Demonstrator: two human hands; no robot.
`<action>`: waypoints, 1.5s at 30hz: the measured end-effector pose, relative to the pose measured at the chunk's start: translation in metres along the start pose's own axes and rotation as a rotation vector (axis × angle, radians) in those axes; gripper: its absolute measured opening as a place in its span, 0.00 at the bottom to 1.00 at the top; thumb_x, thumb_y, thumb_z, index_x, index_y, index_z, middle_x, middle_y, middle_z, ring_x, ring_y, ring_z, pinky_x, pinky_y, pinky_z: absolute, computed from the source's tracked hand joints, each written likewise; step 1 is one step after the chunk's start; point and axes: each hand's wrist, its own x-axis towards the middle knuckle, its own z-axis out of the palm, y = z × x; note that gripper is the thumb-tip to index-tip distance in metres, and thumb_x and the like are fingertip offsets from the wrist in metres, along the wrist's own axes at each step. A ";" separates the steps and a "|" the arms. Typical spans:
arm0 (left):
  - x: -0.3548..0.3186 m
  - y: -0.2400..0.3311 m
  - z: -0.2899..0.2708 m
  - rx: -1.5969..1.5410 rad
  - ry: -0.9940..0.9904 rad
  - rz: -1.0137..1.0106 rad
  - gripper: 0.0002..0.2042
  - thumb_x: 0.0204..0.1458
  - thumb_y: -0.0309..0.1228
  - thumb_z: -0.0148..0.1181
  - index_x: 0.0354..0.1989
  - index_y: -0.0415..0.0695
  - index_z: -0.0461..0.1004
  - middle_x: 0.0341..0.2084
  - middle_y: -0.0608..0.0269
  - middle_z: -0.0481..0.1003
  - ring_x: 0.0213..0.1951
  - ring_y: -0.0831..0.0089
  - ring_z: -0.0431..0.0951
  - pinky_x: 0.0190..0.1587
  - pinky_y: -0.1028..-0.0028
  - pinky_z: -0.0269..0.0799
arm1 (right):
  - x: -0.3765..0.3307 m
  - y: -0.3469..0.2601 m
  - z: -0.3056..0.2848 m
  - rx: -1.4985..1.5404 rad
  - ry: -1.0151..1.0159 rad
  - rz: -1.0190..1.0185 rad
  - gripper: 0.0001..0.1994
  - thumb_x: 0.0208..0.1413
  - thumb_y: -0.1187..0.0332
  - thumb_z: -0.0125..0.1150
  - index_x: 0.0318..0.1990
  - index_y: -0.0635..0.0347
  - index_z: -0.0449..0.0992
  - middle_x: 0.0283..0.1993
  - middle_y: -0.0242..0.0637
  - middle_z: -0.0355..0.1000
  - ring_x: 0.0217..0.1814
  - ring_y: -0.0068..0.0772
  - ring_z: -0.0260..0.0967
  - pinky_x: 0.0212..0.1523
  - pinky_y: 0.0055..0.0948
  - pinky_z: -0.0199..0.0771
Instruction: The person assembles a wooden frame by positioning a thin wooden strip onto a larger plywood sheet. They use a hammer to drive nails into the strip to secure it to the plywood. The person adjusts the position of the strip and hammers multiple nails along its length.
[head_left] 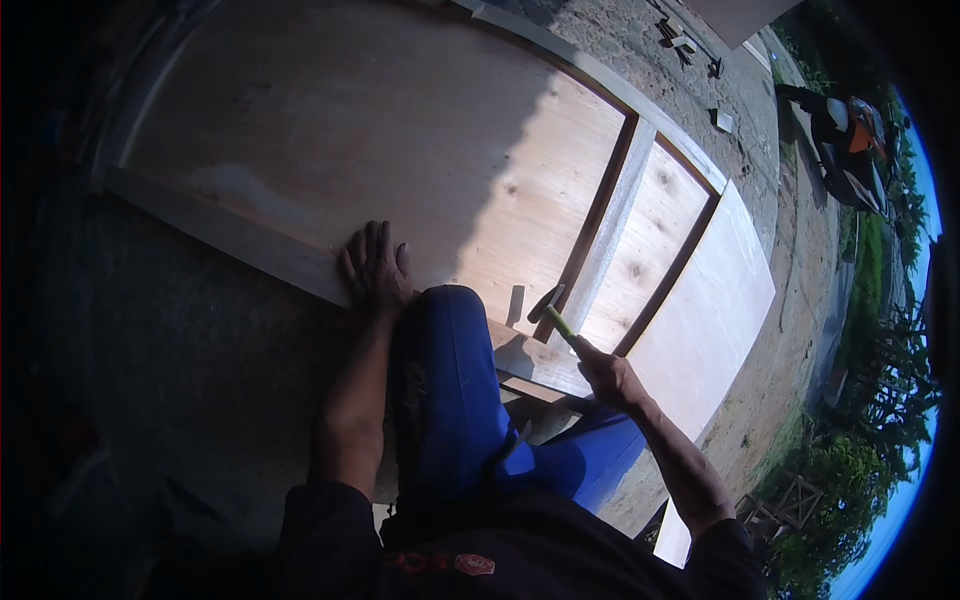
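**Hammer raised over a plywood frame panel**

The person kneels at the lower edge of a large plywood panel (400,130) that lies flat on the ground and fills the upper middle of the frame. The left hand (374,268) is spread wide and flat, pressing on the wooden edge rail (240,235) just left of the blue-trousered knee (450,330). The right hand (606,378), at the centre right of the frame, is closed around the green handle of a hammer (556,318); its dark head hangs just above the panel, near the point where a cross batten (615,215) meets the lower rail. A small pale piece stands beside the hammer head, but I cannot tell what it is.

To do this stroke well, I think the flat hand must keep the rail from jumping, and its fingers should stay well apart from the striking point. The blow should come straight down, with short, controlled swings at first. The knee on the rail also helps to steady the frame.

In the upper right, a parked motorcycle (850,140) stands on the dirt.
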 end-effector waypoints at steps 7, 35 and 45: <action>-0.002 0.011 0.011 0.036 -0.084 -0.017 0.25 0.65 0.46 0.49 0.67 0.48 0.66 0.69 0.59 0.64 0.70 0.60 0.60 0.70 0.48 0.49 | 0.021 -0.025 0.041 0.872 0.565 0.685 0.24 0.63 0.66 0.62 0.62 0.63 0.63 0.21 0.28 0.62 0.14 0.17 0.55 0.13 0.25 0.54; 0.012 -0.008 -0.024 0.037 0.045 -0.004 0.22 0.60 0.42 0.52 0.59 0.44 0.71 0.63 0.54 0.69 0.65 0.55 0.65 0.67 0.48 0.53 | 0.265 0.122 -0.159 1.125 0.910 0.313 0.46 0.51 0.78 0.62 0.76 0.67 0.42 0.31 0.39 0.70 0.26 0.31 0.68 0.24 0.32 0.71; -0.001 0.006 0.019 0.153 0.170 0.096 0.21 0.61 0.41 0.52 0.59 0.44 0.71 0.58 0.56 0.73 0.58 0.59 0.73 0.60 0.54 0.64 | 0.078 0.125 -0.011 -0.073 0.507 0.448 0.29 0.58 0.58 0.60 0.68 0.53 0.66 0.65 0.46 0.69 0.64 0.54 0.68 0.61 0.47 0.70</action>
